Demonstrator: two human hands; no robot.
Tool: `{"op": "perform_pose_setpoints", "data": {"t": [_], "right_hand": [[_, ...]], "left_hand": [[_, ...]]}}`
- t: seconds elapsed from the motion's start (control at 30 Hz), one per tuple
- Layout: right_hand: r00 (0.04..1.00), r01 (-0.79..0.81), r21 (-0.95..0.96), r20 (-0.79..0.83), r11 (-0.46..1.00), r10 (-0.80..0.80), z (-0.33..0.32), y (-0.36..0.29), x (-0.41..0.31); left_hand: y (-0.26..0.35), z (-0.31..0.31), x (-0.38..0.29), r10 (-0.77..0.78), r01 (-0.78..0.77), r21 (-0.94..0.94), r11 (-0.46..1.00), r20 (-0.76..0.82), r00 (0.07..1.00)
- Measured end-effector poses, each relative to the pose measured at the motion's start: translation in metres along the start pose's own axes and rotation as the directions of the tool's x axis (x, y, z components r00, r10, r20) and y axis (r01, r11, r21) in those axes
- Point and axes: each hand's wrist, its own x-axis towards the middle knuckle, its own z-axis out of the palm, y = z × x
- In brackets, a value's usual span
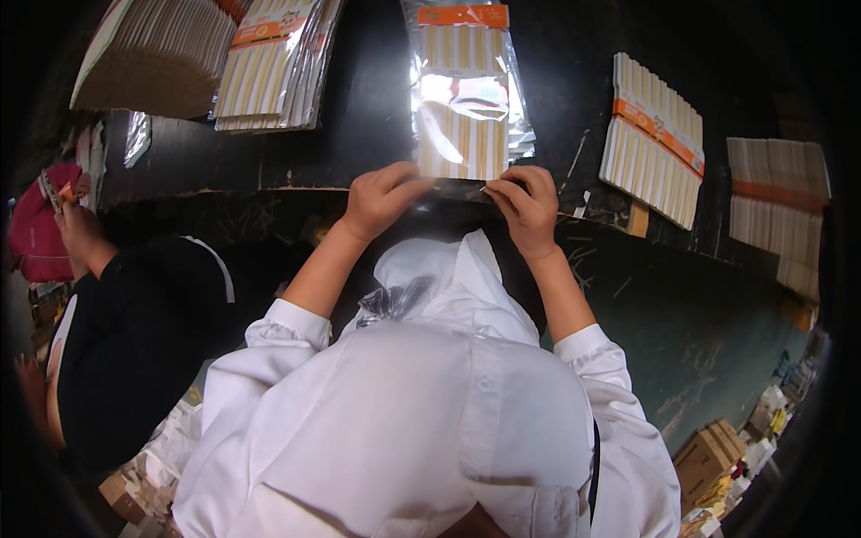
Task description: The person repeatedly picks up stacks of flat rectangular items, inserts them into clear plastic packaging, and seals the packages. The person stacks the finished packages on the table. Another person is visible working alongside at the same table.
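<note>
In front of me on the black table lies a clear plastic sleeve with an orange printed header. Inside it is a flat yellow-and-white striped pack; glare hides part of its middle. My left hand pinches the sleeve's near left corner between thumb and fingers. At the near right corner, my right hand has thumb and forefinger closed on the sleeve's edge. A tiny white bit shows at the right fingertips; I cannot tell what it is. More clear sleeves lie beneath, showing along the right side.
Sleeved striped packs are piled at left, beside a thick layered stack. To the right are a fanned striped stack with an orange band and another layered stack. A co-worker's hand is at far left. Cardboard boxes stand low right.
</note>
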Motion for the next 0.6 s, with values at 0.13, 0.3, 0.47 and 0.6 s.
{"op": "perform_pose_setpoints", "data": {"t": [0.13, 0.3, 0.47, 0.6], "right_hand": [[1.000, 0.003, -0.018, -0.029, 1.000, -0.004, 0.0016, 0.0005, -0.0021], [0.998, 0.039, -0.069, -0.044, 0.997, -0.042, -0.0002, 0.0014, -0.0016], [0.999, 0.047, -0.067, -0.002, 0.997, -0.047, -0.0033, 0.0012, -0.0020], [1.000, -0.017, -0.034, -0.021, 0.999, 0.016, -0.0026, -0.0019, -0.0067]], "left_hand": [[-0.0033, 0.0027, -0.0016, 0.028, -0.029, -0.012, 1.000, -0.067, 0.997], [-0.0034, 0.0017, -0.0016, -0.003, 0.003, 0.004, 1.000, -0.071, 0.997], [-0.0044, -0.0041, -0.0028, -0.044, 0.043, -0.006, 0.999, -0.013, 0.999], [0.0007, -0.0054, -0.0048, -0.180, 0.178, -0.107, 0.978, -0.010, 0.984]]}}
